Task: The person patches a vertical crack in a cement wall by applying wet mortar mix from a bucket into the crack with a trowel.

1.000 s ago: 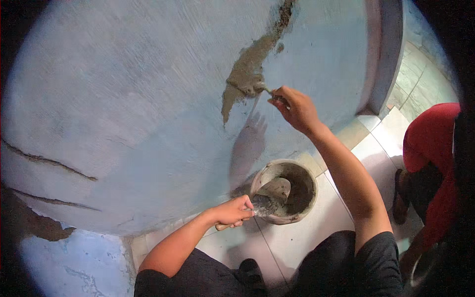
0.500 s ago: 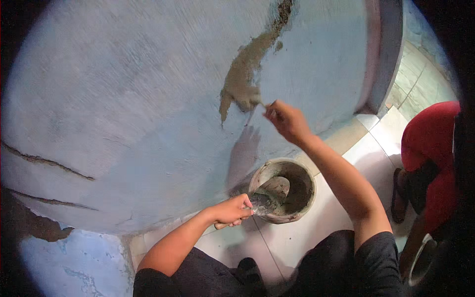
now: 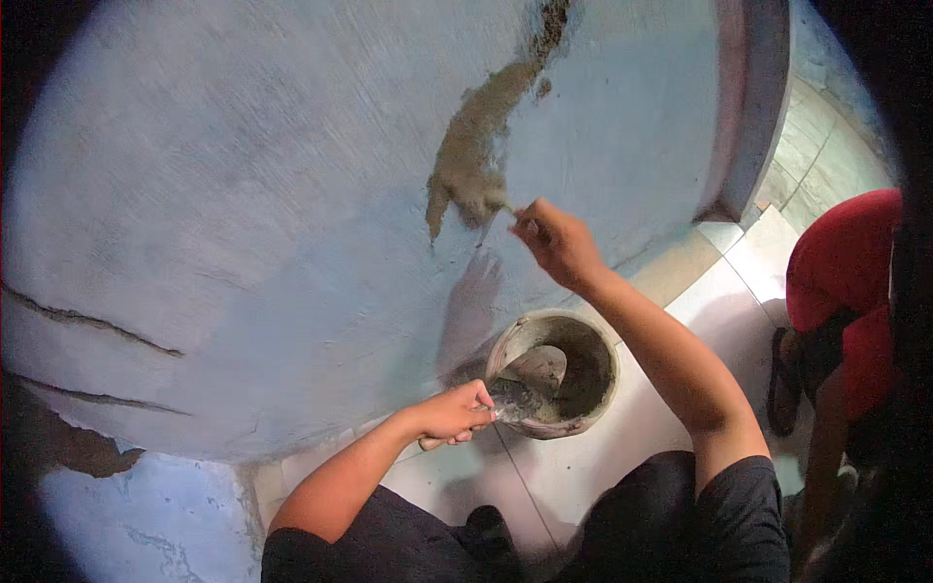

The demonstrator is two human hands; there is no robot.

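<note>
My right hand [image 3: 559, 248] is closed around the thin end of a small spatula [image 3: 505, 206]. The tool's head meets the wet patch of grey-brown mortar [image 3: 476, 131] on the blue wall and is too smeared to make out fully. Lower down, my left hand [image 3: 452, 416] grips a trowel [image 3: 539, 369] by its handle, whose butt shows below the fist. The trowel's rounded, mortar-coated blade tilts over the inside of a round bucket [image 3: 609, 394]. Mortar coats the bucket's inner wall.
Two long cracks [image 3: 97, 323] run across the wall's lower left, above a broken-out dark patch [image 3: 97, 455]. At the right, a person in red [image 3: 841, 262] is close to my right arm. White floor tiles [image 3: 632, 466] lie under the bucket, and a wall edge [image 3: 763, 107] stands at upper right.
My right hand has shifted very slightly left, with the spatula still at the mortar's lower end. The left hand and trowel hold almost still. The person in red has moved a little.
</note>
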